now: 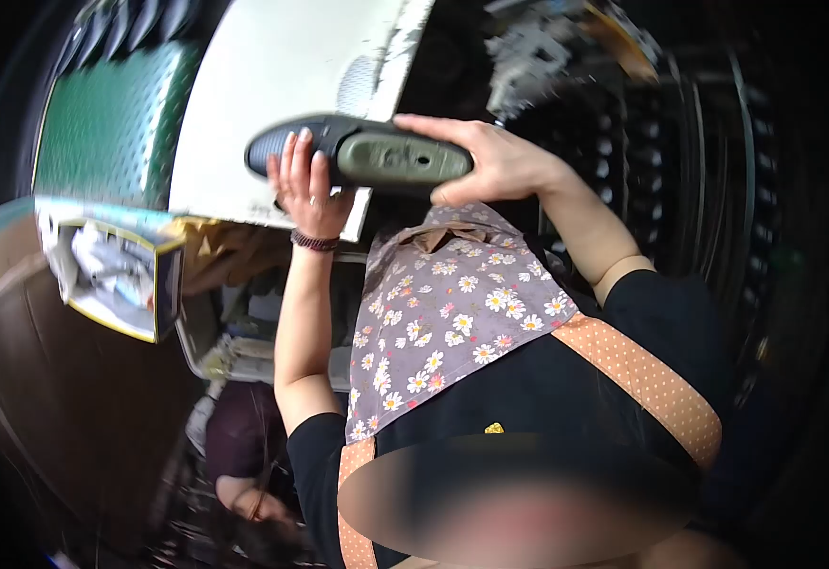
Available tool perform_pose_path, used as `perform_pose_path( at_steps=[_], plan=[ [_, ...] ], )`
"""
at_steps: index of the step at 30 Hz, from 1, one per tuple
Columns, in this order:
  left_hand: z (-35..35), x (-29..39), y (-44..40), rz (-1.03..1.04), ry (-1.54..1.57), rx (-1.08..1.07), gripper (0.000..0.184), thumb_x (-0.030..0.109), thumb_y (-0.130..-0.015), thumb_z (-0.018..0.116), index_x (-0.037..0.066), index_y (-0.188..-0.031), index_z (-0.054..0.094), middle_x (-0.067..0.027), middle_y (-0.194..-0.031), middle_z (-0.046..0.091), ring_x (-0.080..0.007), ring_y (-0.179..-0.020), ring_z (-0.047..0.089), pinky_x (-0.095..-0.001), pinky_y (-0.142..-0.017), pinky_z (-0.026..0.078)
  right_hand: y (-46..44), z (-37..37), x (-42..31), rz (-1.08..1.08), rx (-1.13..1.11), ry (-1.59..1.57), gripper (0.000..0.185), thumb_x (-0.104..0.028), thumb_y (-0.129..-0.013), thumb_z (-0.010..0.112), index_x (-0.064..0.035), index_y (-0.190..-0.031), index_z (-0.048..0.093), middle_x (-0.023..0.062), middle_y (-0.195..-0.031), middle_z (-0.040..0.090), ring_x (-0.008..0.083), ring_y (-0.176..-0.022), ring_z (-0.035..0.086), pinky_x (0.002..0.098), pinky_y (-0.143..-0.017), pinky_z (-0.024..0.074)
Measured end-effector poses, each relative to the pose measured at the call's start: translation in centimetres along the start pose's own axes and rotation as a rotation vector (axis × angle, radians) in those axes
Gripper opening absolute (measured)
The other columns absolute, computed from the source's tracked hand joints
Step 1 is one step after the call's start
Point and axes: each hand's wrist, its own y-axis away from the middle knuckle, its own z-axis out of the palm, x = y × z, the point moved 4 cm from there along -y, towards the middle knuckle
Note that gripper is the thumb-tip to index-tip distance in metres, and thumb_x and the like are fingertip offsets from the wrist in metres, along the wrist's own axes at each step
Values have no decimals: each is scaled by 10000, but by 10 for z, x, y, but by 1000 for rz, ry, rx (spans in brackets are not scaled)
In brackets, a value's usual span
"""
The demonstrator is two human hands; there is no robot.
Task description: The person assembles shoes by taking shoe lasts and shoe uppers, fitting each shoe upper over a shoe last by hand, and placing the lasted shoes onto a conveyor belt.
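A dark shoe sole (pixel 329 142) with an olive-green panel at one end is held crosswise in front of me, over the near edge of the white table. The panel has a small dark hole in it. My left hand (pixel 310 185), with a dark bracelet at the wrist, lies with its fingers across the ribbed left part of the sole. My right hand (pixel 500 161) is wrapped around the green right end, fingers on the far edge and thumb on the near one. The underside of the sole is hidden.
The white table (pixel 263 76) extends ahead. To its left is a green bumpy mat (pixel 111 128) with dark curved pieces (pixel 135 28) behind it. A yellow-edged box (pixel 116 275) stands at near left. Dark racks (pixel 680 161) fill the right. Another person (pixel 244 431) is at lower left.
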Motion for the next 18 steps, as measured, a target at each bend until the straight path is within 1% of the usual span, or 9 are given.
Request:
perform_pose_path(
  at_steps=[3,4,6,7,10,11,12,15,18],
  plan=[
    [-15,28,-36,-148,422,-251,786,262,-710,720,49,-1331,288,-203,-1200,507,-347,-1024,561,-443,-895,452,58,-27,-39,-11,-187,-86,797,-277,-627,811,-28,-1302,466,144,-905,665,218,-819,650,337,-772,491],
    [6,21,-16,-541,845,-244,824,368,-669,760,22,-1292,346,-170,-1176,525,-314,-1035,556,-427,-931,424,69,-33,-43,-99,-125,-90,782,-291,-610,835,-58,-1279,506,136,-933,656,200,-875,636,327,-794,480],
    [12,60,-39,-861,1363,-343,909,509,-648,775,-2,-1283,373,-129,-1170,529,-278,-1073,534,-408,-987,372,78,-33,-45,-308,136,84,908,-286,-592,845,-84,-1354,396,145,-1145,574,237,-1062,554,328,-924,424],
    [17,82,-45,-844,1459,-370,886,481,-690,744,-8,-1308,338,-134,-1216,491,-271,-1111,500,-401,-1000,352,83,-25,-48,-344,314,134,979,-276,-586,849,-91,-1394,329,146,-1223,531,246,-1129,514,333,-967,400],
    [32,139,-61,-404,1370,-312,822,396,-815,650,-26,-1383,232,-149,-1355,374,-250,-1225,397,-380,-1038,293,110,-2,-29,-135,265,-766,1055,-122,-618,800,-93,-1450,153,129,-1336,427,210,-1183,449,344,-1007,361],
    [42,157,-67,-666,1631,-259,758,330,-841,629,-31,-1381,238,-153,-1365,366,-252,-1225,398,-373,-1039,291,126,0,-25,-29,364,-782,978,-87,-643,753,-41,-1435,182,117,-1325,436,202,-1160,462,331,-1007,353],
    [73,132,-45,-614,1420,-311,655,211,-863,585,-37,-1376,261,-148,-1352,376,-245,-1205,412,-353,-1021,319,111,17,28,-24,520,-766,844,-101,-666,721,9,-1385,294,111,-1285,479,192,-1151,469,325,-1004,351],
    [133,151,-58,-1003,1498,-734,653,128,-841,642,-22,-1366,284,-111,-1226,479,-186,-1093,495,-286,-942,384,131,23,79,88,828,-703,556,-178,-655,740,16,-1141,554,112,-1136,576,198,-1060,522,317,-916,419],
    [169,187,-95,-934,1644,-802,422,133,-858,640,-10,-1206,450,-68,-1061,577,-151,-963,549,-265,-851,430,157,-2,89,53,1174,-490,575,-246,-613,777,0,-1090,570,118,-1069,592,221,-994,551,321,-879,444]
  ],
)
